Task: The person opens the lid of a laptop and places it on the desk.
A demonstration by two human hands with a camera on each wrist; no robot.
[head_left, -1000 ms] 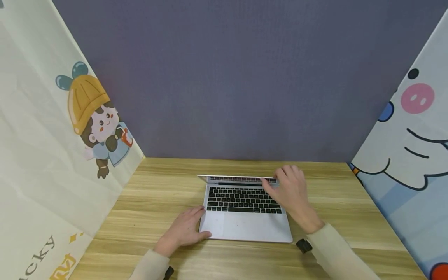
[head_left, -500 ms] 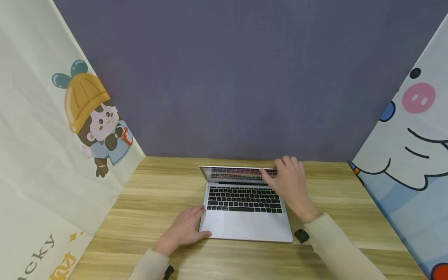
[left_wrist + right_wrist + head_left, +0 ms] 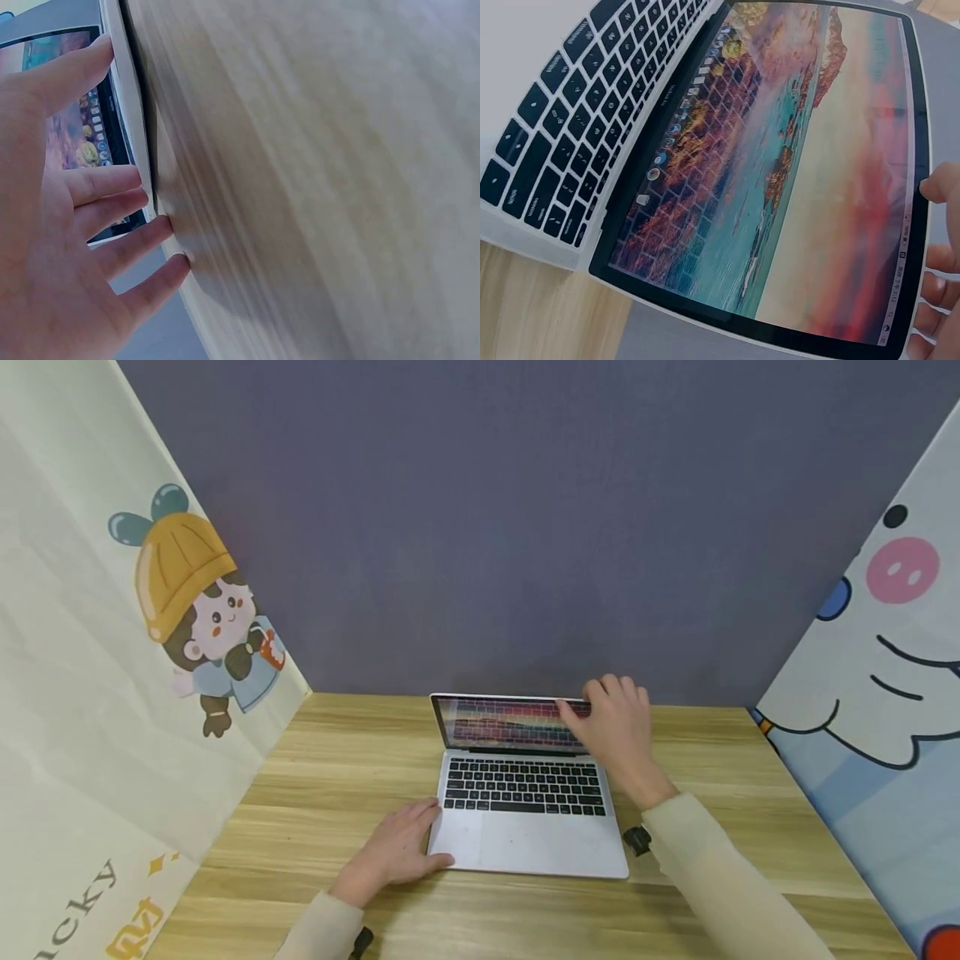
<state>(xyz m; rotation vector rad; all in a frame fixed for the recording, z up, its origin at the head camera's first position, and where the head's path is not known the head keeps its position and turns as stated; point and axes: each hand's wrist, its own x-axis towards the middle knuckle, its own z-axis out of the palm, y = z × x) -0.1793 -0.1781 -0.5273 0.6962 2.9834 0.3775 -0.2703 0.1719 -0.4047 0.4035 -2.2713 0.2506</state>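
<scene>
A silver laptop [image 3: 540, 847] lies on the table with its lid [image 3: 498, 722] raised. My right hand [image 3: 618, 727] pinches the lid near its top right corner. The right wrist view shows the thumb [image 3: 941, 184] on the black bezel and the other fingers behind the lid. A colourful coastal picture glows on the screen [image 3: 810, 172], with the keyboard [image 3: 570, 127] mirrored in it. At the base's front left corner rests my left hand [image 3: 397, 843], thumb over the corner and fingers along the side. Those fingers [image 3: 154, 289] look nearly straight in the left wrist view.
The wood-grain table [image 3: 322, 777] backs onto a dark blue-grey panel [image 3: 480, 527]. White panels with cartoon prints stand at left [image 3: 67, 652] and right [image 3: 900, 710]. A black device [image 3: 637, 841] sits at the right wrist.
My right hand has swung the lid upward and back, from nearly flat over the keyboard to a wider angle, and more of the screen shows. The left hand stays in place.
</scene>
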